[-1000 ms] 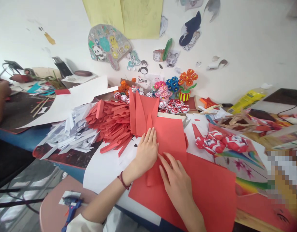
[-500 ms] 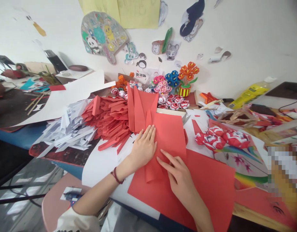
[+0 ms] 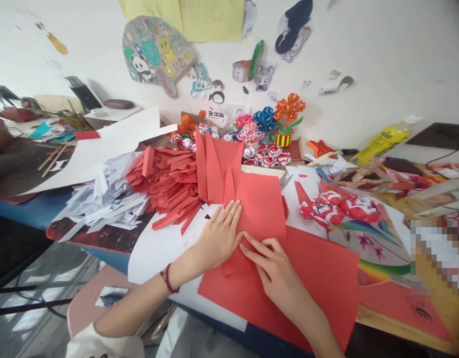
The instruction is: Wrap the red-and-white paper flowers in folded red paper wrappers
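Observation:
A sheet of red paper (image 3: 264,204) lies in front of me, its left edge folded over in a narrow strip. Flat on that fold rests my left hand (image 3: 221,237), fingers stretched out and pointing away from me. My right hand (image 3: 272,263) touches the sheet close beside the left one, with its index and middle fingers extended and its other fingers bent. Beneath both is a larger red sheet (image 3: 319,278). Folded red sheets (image 3: 210,174) stand just beyond my left fingertips.
Left of my hands are a heap of folded red strips (image 3: 165,184) and a heap of white strips (image 3: 106,199). Red-and-white paper flowers (image 3: 329,211) lie at the right. Behind stands a striped flower pot (image 3: 283,137). Another person's hand (image 3: 0,134) shows at the far left edge.
My left hand has slid slightly toward me along the fold. My right fingers have moved a little left, now meeting the left hand.

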Demonstrator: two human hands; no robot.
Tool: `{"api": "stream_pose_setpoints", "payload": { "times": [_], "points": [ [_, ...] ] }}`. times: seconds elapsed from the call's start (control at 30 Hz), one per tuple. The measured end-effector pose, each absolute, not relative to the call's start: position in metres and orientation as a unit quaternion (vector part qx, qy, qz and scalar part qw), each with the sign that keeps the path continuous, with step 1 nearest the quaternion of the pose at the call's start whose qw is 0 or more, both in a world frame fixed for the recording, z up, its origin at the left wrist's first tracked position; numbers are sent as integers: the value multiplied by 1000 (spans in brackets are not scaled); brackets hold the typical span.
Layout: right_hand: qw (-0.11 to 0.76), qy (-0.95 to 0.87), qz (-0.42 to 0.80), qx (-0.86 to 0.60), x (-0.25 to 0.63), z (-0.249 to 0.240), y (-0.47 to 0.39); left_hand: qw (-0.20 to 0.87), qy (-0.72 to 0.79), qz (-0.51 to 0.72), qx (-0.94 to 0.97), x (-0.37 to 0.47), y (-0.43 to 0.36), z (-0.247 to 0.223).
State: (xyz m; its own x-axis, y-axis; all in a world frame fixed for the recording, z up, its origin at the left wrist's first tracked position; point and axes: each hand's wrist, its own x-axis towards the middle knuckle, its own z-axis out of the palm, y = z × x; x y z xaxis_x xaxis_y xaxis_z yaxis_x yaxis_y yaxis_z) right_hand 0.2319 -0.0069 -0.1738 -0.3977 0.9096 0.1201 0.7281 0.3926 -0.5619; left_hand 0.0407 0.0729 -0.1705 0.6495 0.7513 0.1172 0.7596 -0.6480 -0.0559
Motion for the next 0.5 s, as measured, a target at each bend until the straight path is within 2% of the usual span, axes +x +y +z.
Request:
{"api": "stream_pose_setpoints", "payload": {
  "times": [0.17,0.3,0.4,0.5],
  "points": [
    [158,-820,280,-474,254,-165,9,51,-402,-42,-913,31,48,-174],
    [157,-814,307,-468,262,-153,25,40,-402,-40,-914,29,29,-175],
    [159,-814,278,-484,254,-146,27,37,-395,-40,-917,26,15,-174],
    [145,-838,186,-493,242,-150,20,38,-390,-44,-919,23,8,-172]
  ]
}}
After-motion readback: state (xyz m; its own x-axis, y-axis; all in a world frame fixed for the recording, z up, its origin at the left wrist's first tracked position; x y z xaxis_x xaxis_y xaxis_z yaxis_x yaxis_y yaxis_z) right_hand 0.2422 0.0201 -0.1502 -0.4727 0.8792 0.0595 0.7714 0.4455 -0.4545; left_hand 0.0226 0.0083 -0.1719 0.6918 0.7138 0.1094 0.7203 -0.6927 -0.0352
